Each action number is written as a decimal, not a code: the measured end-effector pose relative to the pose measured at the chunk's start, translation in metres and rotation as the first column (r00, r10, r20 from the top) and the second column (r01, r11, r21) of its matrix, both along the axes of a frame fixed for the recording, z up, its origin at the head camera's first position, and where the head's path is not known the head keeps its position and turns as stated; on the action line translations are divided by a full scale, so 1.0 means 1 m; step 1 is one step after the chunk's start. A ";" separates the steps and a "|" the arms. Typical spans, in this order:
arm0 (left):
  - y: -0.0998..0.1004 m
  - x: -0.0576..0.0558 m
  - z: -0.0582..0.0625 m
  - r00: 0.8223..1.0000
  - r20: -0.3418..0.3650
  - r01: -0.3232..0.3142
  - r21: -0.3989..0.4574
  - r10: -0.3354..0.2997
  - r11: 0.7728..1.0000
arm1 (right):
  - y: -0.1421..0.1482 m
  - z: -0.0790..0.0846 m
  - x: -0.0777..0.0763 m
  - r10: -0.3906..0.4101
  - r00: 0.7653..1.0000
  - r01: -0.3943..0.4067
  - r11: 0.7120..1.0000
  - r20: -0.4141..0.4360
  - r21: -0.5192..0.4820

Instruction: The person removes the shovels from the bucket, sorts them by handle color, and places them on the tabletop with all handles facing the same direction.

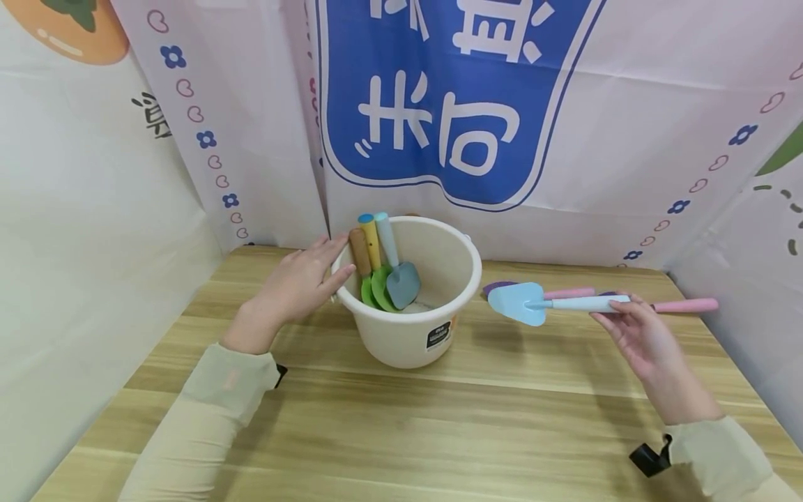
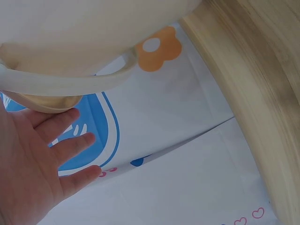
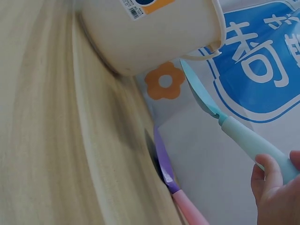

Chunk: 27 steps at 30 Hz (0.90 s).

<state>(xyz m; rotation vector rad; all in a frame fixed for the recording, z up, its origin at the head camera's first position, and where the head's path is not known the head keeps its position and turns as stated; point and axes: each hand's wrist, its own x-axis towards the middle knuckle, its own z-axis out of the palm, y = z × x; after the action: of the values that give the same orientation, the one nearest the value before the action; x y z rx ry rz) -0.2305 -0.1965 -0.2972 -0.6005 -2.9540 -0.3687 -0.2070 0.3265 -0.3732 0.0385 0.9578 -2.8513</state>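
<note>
A cream plastic bucket [image 1: 401, 341] stands on the wooden table. Inside it lean several small hand trowels: one with a brown handle [image 1: 360, 252], one with a yellow handle [image 1: 371, 244], both green-bladed, and one with a grey-blue blade [image 1: 403, 284]. My left hand [image 1: 307, 279] rests on the bucket's left rim with its fingers extended; the left wrist view shows the fingers spread below the bucket's handle [image 2: 70, 84]. To the right of the bucket, my right hand [image 1: 646, 341] pinches the handle end of a light blue trowel [image 1: 521, 303], blade towards the bucket, raised over the table.
On the table under the held trowel lies a purple trowel with a pink handle [image 3: 187, 206]. Another pink handle [image 1: 686, 305] lies farther right. A printed cloth [image 1: 263, 111] hangs along the table's back edge, with more cloth at both sides.
</note>
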 end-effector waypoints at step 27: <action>0.000 -0.001 -0.002 1.000 -0.006 0.002 0.009 -0.002 1.000 | -0.003 -0.036 0.004 0.023 0.984 -0.044 0.993 0.179 0.111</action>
<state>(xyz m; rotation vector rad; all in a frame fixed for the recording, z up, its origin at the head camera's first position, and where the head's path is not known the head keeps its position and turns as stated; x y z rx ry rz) -0.2312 -0.1967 -0.2988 -0.6029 -2.9450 -0.3797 -0.2027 0.3240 -0.4091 0.2802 1.0709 -2.7038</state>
